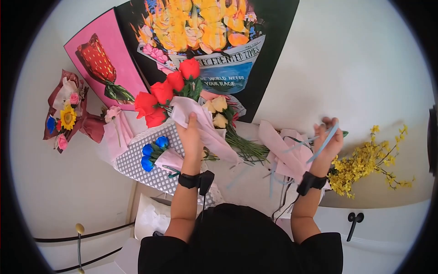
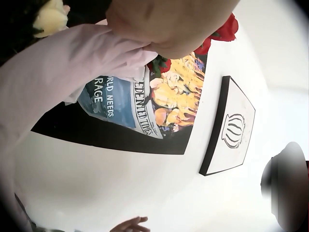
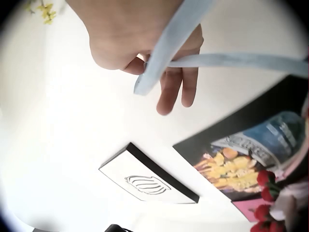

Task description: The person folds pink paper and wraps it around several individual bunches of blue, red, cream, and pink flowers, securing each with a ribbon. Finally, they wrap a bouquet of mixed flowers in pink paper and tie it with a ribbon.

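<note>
In the head view my left hand [image 1: 188,137] grips the pink wrapping paper [image 1: 203,125] of a bouquet of red roses [image 1: 163,92]. The blooms point up and to the left, and the loose end of the paper trails down to the right. Raised on the other side, my right hand [image 1: 330,144] pinches a light blue ribbon [image 1: 319,153] between thumb and finger. The right wrist view shows the ribbon [image 3: 166,46] doubled at the fingers, with the other fingers extended. Cream roses [image 1: 220,119] with long green stems lie just right of the bouquet.
Blue roses in pink paper [image 1: 147,163] lie on a patterned grey box [image 1: 127,165]. More pink paper [image 1: 287,153] and ribbon ends cover the table near my right hand. Yellow flowering branches [image 1: 365,169] stand at right. A painting [image 1: 273,50] leans behind; a sunflower bouquet [image 1: 68,118] is at left.
</note>
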`<state>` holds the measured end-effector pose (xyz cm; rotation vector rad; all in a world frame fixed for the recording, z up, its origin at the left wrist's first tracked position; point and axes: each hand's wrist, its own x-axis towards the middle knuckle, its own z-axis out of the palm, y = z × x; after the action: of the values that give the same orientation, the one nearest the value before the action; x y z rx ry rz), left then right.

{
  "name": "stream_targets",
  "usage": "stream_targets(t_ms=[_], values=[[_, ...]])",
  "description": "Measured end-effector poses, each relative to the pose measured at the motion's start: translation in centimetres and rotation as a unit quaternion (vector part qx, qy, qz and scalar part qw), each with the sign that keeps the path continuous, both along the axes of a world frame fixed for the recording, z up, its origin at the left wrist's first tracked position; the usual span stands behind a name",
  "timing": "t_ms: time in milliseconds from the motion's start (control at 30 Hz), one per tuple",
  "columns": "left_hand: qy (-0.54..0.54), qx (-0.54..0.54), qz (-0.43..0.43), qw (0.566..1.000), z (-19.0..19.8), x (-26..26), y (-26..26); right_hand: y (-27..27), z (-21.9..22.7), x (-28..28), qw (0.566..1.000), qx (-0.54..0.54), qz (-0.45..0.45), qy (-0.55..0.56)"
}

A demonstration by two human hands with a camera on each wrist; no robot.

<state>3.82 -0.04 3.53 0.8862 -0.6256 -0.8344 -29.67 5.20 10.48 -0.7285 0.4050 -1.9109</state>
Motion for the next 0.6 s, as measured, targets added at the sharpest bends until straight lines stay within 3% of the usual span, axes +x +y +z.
stream_targets(t_ms=[167, 200, 233, 267, 300, 333, 400, 467, 533, 600], values=[[0.055, 0.010, 0.023, 0.998, -0.1, 0.1, -0.2, 0.3, -0.5, -3.2, 0.986, 0.008, -0.083, 0.144], [0.055, 0.009, 0.023, 0.998, -0.1, 0.1, -0.2, -0.2, -2.0, -3.6, 0.957, 0.096, -0.158, 0.224], [0.059, 0.014, 0.020, 0.998, -0.1, 0.1, -0.2, -0.6, -3.6, -4.1, 0.908, 0.182, -0.229, 0.299], [0.064, 0.018, 0.016, 0.998, -0.1, 0.1, -0.2, -1.0, -5.3, -4.6, 0.858, 0.236, -0.226, 0.397], [0.063, 0.017, 0.017, 0.998, -0.1, -0.2, -0.2, -1.5, -8.0, -5.4, 0.775, 0.223, -0.235, 0.543], [0.069, 0.014, 0.010, 0.997, -0.2, -0.7, -0.1, -1.9, -9.5, -4.8, 0.620, 0.237, -0.264, 0.699], [0.075, 0.007, 0.009, 0.997, 0.1, -1.7, 0.1, -2.8, -14.6, -4.4, 0.587, 0.123, -0.244, 0.762], [0.095, 0.024, -0.034, 0.995, 0.6, -2.9, 0.6, -2.8, -12.7, -0.2, 0.592, 0.050, -0.284, 0.752], [0.102, 0.019, -0.040, 0.994, 0.3, -4.0, 0.8, -2.1, -9.3, 5.1, 0.773, 0.089, -0.091, 0.622], [0.119, -0.001, -0.063, 0.991, -0.4, -5.0, 0.6, -0.6, -5.5, 10.0, 0.769, 0.037, 0.002, 0.638]])
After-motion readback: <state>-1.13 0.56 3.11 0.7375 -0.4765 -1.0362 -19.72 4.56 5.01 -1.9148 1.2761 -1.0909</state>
